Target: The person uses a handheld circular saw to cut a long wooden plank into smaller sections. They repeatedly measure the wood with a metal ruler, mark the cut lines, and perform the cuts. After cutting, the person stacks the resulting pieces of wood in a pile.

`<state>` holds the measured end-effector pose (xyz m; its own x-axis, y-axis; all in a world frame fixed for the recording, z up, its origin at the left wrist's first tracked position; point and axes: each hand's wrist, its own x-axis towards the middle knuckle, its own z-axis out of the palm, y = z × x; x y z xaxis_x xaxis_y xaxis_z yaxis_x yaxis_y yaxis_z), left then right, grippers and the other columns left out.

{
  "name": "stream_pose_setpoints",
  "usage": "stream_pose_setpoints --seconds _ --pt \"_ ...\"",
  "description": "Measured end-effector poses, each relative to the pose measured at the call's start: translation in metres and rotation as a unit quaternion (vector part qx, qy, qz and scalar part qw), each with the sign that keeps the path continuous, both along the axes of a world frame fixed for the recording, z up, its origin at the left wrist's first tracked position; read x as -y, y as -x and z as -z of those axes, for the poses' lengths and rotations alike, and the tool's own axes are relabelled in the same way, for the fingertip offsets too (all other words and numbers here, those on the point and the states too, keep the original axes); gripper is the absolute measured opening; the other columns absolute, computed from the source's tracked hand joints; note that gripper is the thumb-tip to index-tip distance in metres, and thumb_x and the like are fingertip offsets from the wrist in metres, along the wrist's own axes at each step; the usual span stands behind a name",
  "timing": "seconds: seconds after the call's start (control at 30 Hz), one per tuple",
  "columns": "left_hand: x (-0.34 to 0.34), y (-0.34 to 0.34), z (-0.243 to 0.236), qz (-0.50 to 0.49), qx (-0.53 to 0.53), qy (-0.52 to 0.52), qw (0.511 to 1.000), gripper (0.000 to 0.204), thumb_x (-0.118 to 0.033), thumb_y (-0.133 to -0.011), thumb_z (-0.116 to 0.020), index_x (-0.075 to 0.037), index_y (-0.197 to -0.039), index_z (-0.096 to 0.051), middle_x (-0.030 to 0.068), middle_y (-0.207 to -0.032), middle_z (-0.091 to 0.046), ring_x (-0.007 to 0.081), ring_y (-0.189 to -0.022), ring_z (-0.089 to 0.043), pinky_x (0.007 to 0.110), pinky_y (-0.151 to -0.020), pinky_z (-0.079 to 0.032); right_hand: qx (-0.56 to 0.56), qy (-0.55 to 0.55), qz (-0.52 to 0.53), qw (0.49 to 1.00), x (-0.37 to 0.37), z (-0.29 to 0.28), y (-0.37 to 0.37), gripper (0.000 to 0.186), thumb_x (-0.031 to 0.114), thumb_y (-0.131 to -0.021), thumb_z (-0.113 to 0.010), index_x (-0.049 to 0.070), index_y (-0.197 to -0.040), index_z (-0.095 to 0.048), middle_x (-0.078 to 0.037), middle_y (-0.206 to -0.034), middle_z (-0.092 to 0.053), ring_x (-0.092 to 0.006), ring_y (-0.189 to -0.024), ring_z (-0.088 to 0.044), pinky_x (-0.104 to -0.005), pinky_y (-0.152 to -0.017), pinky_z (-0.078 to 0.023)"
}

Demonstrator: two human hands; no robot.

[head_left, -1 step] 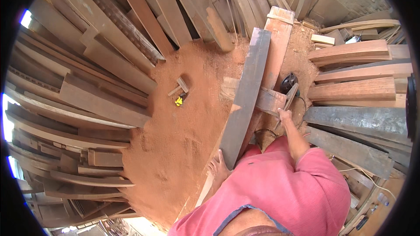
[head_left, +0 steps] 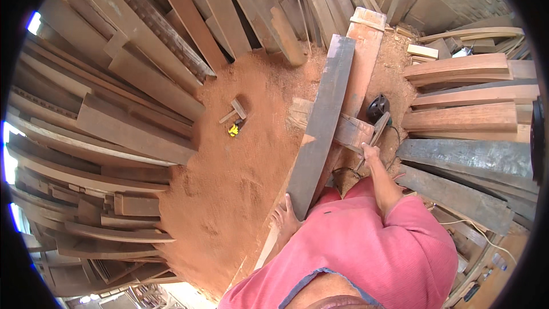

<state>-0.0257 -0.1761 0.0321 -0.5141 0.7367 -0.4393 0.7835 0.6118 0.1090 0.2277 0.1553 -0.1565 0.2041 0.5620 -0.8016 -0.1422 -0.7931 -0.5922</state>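
A long board [head_left: 323, 120] with a dark grey face slants away from my body, lying across a wooden support. Beside its near end is my left hand [head_left: 287, 218], fingers spread and lying against the board's left edge. My right hand [head_left: 370, 152] is closed around a thin, dark wooden stick-like piece [head_left: 377, 130], whose exact kind I cannot make out. It sits next to the end of a short crosspiece [head_left: 353, 130] that passes under the board. Just beyond that hand, a dark power tool [head_left: 377, 107] with a cord rests low on the right.
Reddish sawdust [head_left: 223, 194] covers the floor. A wooden T-shaped piece [head_left: 233, 111] and a yellow-and-black object [head_left: 233, 130] lie on it. Stacked planks [head_left: 137, 126] lean around the left and far sides; more boards [head_left: 463, 117] lie at the right. A longer plank [head_left: 366, 40] extends beyond the board.
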Motion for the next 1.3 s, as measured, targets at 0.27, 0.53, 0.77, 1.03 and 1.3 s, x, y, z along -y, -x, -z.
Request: stream_pose_setpoints --seconds 0.27,0.53,0.77,1.03,1.3 --pt "0.012 0.006 0.035 -0.014 0.030 0.017 0.999 0.137 -0.068 -0.068 -0.083 -0.021 -0.170 -0.005 0.0327 -0.142 -0.036 0.0534 -0.122 -0.039 0.068 -0.110 -0.024 -0.008 0.084 -0.078 0.993 -0.001 -0.008 -0.006 0.026 0.021 -0.095 -0.077 0.002 -0.112 -0.069 -0.010 -0.101 -0.068 -0.0301 -0.079 -0.067 -0.0550 -0.063 -0.059" --pt "0.018 0.016 0.057 -0.022 0.037 0.054 0.998 0.125 -0.060 -0.078 -0.077 -0.022 -0.170 -0.002 0.0385 -0.159 -0.018 0.0601 -0.135 -0.032 0.071 -0.114 -0.021 0.043 0.085 -0.085 0.992 0.011 -0.028 -0.002 0.018 0.023 -0.102 -0.070 0.005 -0.097 -0.069 -0.006 -0.079 -0.062 -0.0209 -0.062 -0.060 -0.0404 -0.053 -0.047" --pt "0.009 0.016 0.069 -0.032 0.076 0.060 0.995 0.113 -0.055 -0.088 -0.070 -0.026 -0.170 0.002 0.0371 -0.167 -0.006 0.0623 -0.145 -0.022 0.071 -0.117 -0.017 0.036 0.055 0.004 0.998 0.011 -0.054 -0.061 0.017 0.024 -0.102 -0.067 0.008 -0.097 -0.067 -0.001 -0.075 -0.065 -0.0171 -0.059 -0.059 -0.0384 -0.054 -0.045" --pt "0.013 0.012 0.086 -0.057 0.063 0.067 0.994 0.122 -0.062 -0.082 -0.074 -0.027 -0.170 0.003 0.0375 -0.167 -0.008 0.0580 -0.146 -0.023 0.069 -0.117 -0.017 0.039 -0.238 0.020 0.970 -0.030 -0.166 -0.061 0.015 0.011 -0.092 -0.071 0.010 -0.085 -0.058 0.001 -0.066 -0.059 -0.0107 -0.050 -0.054 -0.0292 -0.045 -0.039" --pt "0.019 0.019 0.082 -0.042 0.030 0.021 0.998 0.139 -0.068 -0.071 -0.082 -0.024 -0.170 0.005 0.0406 -0.164 -0.010 0.0598 -0.145 -0.023 0.071 -0.115 -0.019 -0.159 -0.437 0.020 0.885 -0.001 -0.278 0.007 0.027 0.011 -0.100 -0.065 0.007 -0.126 -0.060 -0.005 -0.105 -0.070 -0.0145 -0.090 -0.067 -0.0296 -0.081 -0.056"
